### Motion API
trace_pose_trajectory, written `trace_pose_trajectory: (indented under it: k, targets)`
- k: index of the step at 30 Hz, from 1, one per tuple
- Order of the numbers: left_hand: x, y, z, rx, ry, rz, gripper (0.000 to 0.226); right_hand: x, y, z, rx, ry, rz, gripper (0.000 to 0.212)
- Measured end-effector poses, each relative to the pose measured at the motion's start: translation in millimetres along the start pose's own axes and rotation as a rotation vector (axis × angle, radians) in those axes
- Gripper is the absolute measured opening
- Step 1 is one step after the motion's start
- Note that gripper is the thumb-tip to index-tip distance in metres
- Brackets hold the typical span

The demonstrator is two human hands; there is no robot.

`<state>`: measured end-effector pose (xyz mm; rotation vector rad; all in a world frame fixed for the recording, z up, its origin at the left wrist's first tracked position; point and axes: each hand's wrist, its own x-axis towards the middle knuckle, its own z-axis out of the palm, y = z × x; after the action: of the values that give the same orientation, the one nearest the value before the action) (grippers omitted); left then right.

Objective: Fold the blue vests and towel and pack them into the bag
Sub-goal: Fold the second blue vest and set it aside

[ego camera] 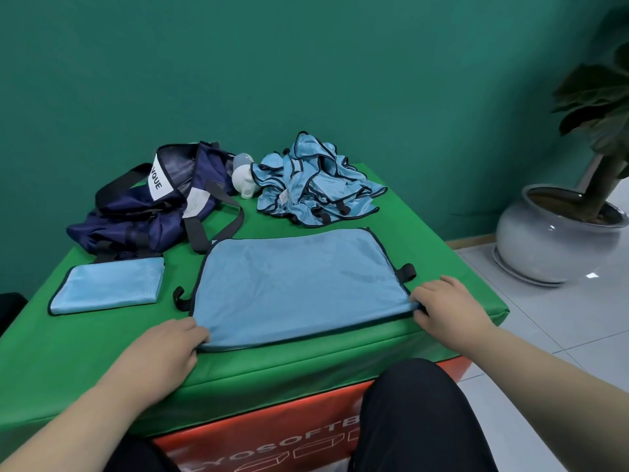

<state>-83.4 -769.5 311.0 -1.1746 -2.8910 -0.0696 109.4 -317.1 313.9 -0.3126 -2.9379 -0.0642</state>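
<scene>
Indoor room, teal wall (306, 63), tiled floor (561, 318), potted plant (558, 233)

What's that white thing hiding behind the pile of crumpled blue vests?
Behind the vest pile, beside the navy bag, a white object with a grey top peeks out, perhaps a bottle. The vests cover its right side, so its full shape cannot be seen.

Light-blue vest (299, 284), black trim, spread flat at near centre of green surface; black tabs at both sides. Folded light-blue towel (107, 287) lies left of it, apart. Unfolded blue vests (313, 185) heaped at far edge. Navy bag (149, 206) far left, slumped, mouth open.
</scene>
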Motion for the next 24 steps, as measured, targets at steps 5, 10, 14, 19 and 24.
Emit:
trace_pose_trajectory:
  k: [5, 10, 14, 19, 24]
  targets:
    - [-10, 5, -10, -0.043, -0.013, -0.023, 0.031, -5, 2, -17, 0.062, 0.026, -0.019, 0.021]
    - [-24, 7, -25, -0.079, -0.008, 0.008, 0.039, -8, 4, -39, 0.161, -0.024, -0.007, 0.016]
    - [-36, 11, -55, -0.102, 0.021, 0.035, 0.039, -11, 7, -58, 0.186, -0.080, 0.045, 0.014]
    - [-47, 14, -84, -0.168, 0.037, 0.030, 0.035, -11, 5, -85, 0.244, -0.134, 0.108, 0.018]
    - [-36, 14, -90, -0.212, 0.028, 0.001, 0.037, 10, 0, -91, 0.225, -0.150, 0.147, 0.015]
